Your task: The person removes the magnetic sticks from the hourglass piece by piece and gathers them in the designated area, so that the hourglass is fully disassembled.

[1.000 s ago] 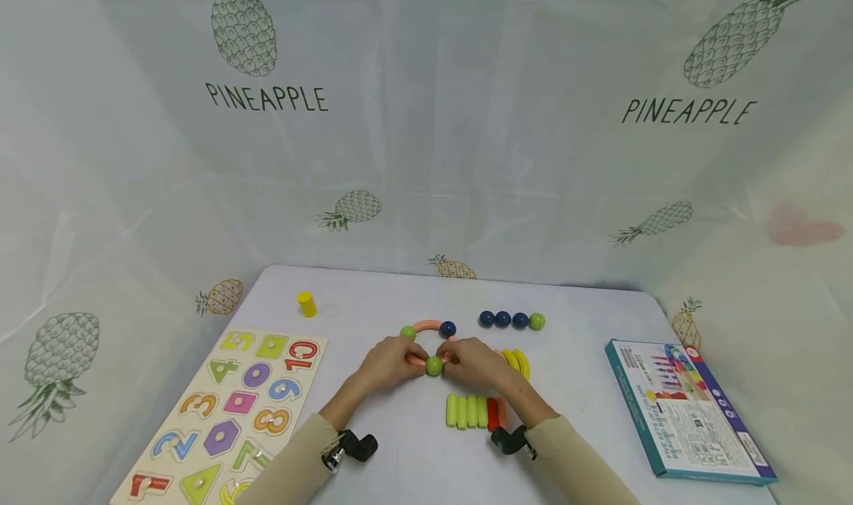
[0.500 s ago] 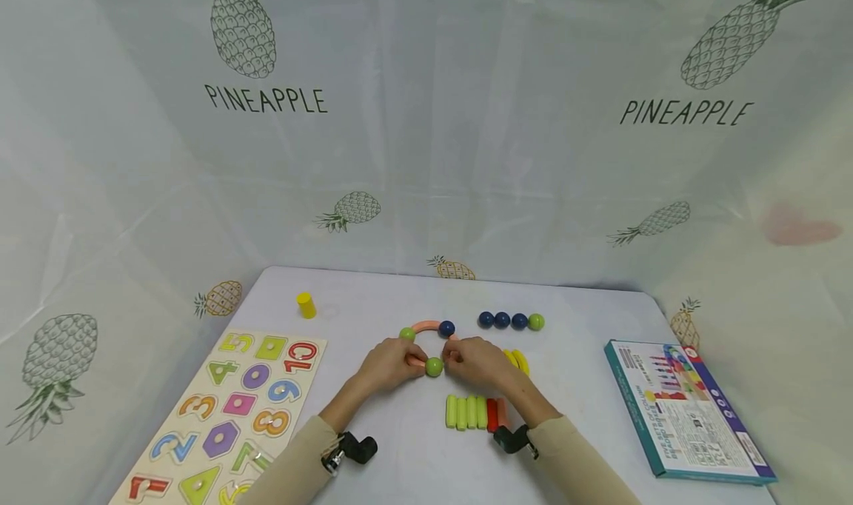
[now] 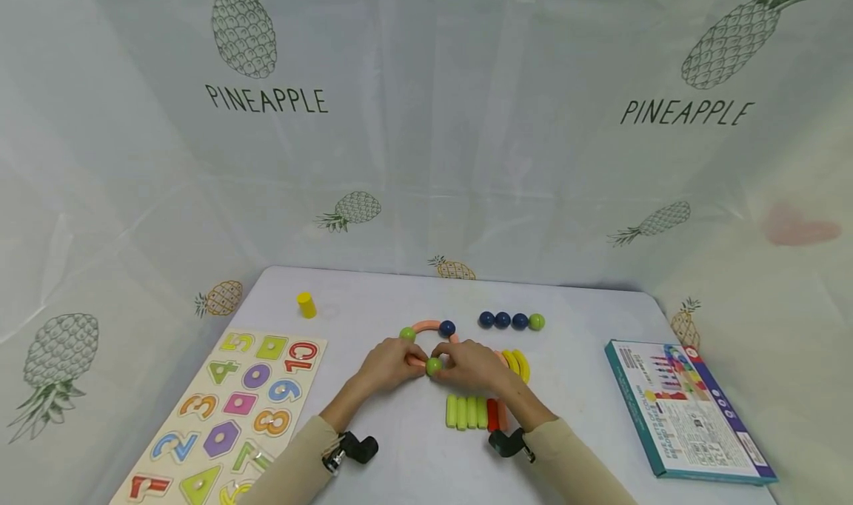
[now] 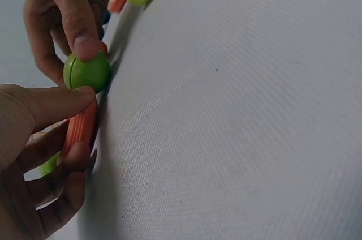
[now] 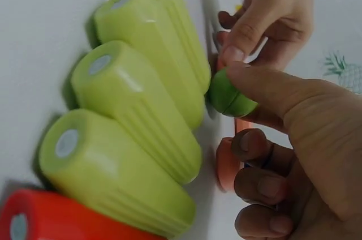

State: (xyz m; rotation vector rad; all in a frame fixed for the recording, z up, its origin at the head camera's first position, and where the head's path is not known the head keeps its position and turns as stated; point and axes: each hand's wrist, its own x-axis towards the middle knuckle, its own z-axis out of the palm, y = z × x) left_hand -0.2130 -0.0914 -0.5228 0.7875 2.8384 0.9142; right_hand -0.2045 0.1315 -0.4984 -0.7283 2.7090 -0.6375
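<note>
My left hand (image 3: 389,363) pinches an orange curved stick (image 4: 82,129), its thumb tip reaching the near green ball (image 3: 433,366). That ball sits at the stick's end, and my right hand (image 3: 472,364) pinches it, thumb on its side. Both hands are close together, low over the table. Beyond them, another orange curved stick (image 3: 426,325) links a second green ball (image 3: 407,333) and a dark blue ball (image 3: 447,329), forming part of a ring. From the blue ball an orange piece (image 3: 455,338) runs toward my right hand, which hides its near end in the head view.
Several light green rods (image 3: 466,412) and a red rod (image 3: 492,414) lie nearer. Yellow curved sticks (image 3: 518,364) are right of my right hand. Dark blue balls (image 3: 503,320) line up behind. A number puzzle board (image 3: 246,431), a yellow cylinder (image 3: 306,305) and a box (image 3: 689,409) flank the area.
My right hand has shifted slightly left, from beside the near green ball onto it, and its fingers now pinch the ball. My left hand stays in place on its orange stick.
</note>
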